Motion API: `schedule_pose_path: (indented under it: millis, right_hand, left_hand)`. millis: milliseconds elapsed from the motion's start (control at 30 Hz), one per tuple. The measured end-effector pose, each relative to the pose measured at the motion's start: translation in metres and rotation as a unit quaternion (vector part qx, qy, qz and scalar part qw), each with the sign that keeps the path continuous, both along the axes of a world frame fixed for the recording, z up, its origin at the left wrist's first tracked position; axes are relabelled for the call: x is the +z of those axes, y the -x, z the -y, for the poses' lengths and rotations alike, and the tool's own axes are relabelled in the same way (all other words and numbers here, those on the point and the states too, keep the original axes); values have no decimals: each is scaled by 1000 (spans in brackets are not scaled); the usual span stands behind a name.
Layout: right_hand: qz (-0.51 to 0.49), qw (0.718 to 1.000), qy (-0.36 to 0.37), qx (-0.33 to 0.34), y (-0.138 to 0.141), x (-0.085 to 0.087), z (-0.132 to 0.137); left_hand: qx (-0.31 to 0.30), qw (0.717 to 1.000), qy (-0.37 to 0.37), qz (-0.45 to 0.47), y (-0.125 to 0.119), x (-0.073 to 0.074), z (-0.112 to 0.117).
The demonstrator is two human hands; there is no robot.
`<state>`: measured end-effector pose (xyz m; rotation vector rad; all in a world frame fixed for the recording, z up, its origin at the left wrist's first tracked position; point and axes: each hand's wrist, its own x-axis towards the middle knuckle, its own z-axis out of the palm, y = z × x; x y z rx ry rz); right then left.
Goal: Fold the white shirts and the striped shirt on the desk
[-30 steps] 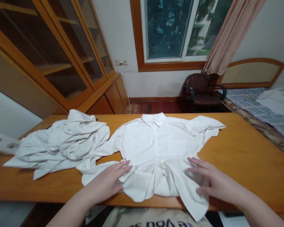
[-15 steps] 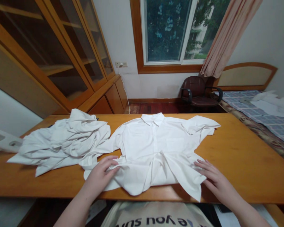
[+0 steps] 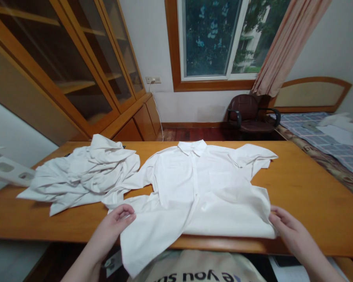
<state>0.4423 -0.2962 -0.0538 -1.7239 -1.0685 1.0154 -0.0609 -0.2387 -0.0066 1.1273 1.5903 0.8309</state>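
A white collared shirt lies front up on the wooden table, its collar at the far side and its hem toward me. My left hand is closed on the shirt's lower left edge, and a corner of the hem hangs over the table's front edge. With thumb and fingers pinched, my right hand grips the lower right edge, which is raised a little. The right sleeve is folded over on itself, while the left one stretches toward a heap of white cloth.
The wooden table extends to both sides. A white slotted object stands at its left end. Beyond are a glass-fronted cabinet, a brown armchair and a bed with a checked cover.
Both hands have taken hold of the shirt's lower edges and drawn them outward. The bunched hem is now spread wider and flatter, with its left corner pulled toward me.
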Motion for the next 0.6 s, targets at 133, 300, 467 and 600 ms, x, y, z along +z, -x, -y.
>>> schedule_pose_path:
  millis: [133,300,467,600]
  right_hand:
    - [1,999,51,-2,-5,-4,8]
    - [-82,996,34,-14,-7,-8,8]
    - [70,993,-50,75,10,5,5]
    - [207,933,-43,290,38,11,8]
  left_hand:
    - [7,992,90,88,3,-4,7]
    - [103,985,-45,132,4,-12,5]
    - [-73,961,-221,-149,-14,-24,-5]
    - [-192,865,-303,-350,-39,-27,-11]
